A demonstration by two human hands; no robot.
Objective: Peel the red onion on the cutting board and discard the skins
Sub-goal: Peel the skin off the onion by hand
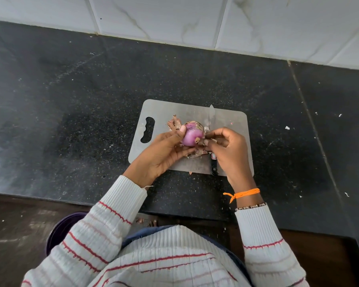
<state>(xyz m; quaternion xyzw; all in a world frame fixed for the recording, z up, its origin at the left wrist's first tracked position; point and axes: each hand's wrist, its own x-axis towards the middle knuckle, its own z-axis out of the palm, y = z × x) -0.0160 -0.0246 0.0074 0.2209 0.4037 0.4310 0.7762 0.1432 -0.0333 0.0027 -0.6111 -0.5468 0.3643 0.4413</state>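
The person is standing at the dark surface (91, 96) and holding the red onion (192, 134) just above the middle of the grey cutting board (230, 123). The left hand (164, 151) is cupping the onion from the left and below, thumb pressing on its far-left side. The right hand (229, 149) is curling its fingers against the onion's right side and pinching a strip of dry skin (205, 140) there. The two hands are close together, with only the bulb between them.

Peeling looks well along. Most of the face turned up is showing smooth, glossy purple, while a papery brown patch is clinging along the far-right side. Loose skins (174, 124) are lying on the board just left of the onion, and more (195, 153) are hanging or lying under the hands. None of them appears discarded yet, so the last patch and the whole clearing-away are left. A dark round container (60, 230) is sitting low at the near left, perhaps for the skins; I cannot tell.

The onion's brown stub end (197, 139) is pointing near and slightly right, toward the person, so its long axis is running roughly near to far. A knife (211, 119) is lying on the board behind the hands, its blade pointing far.
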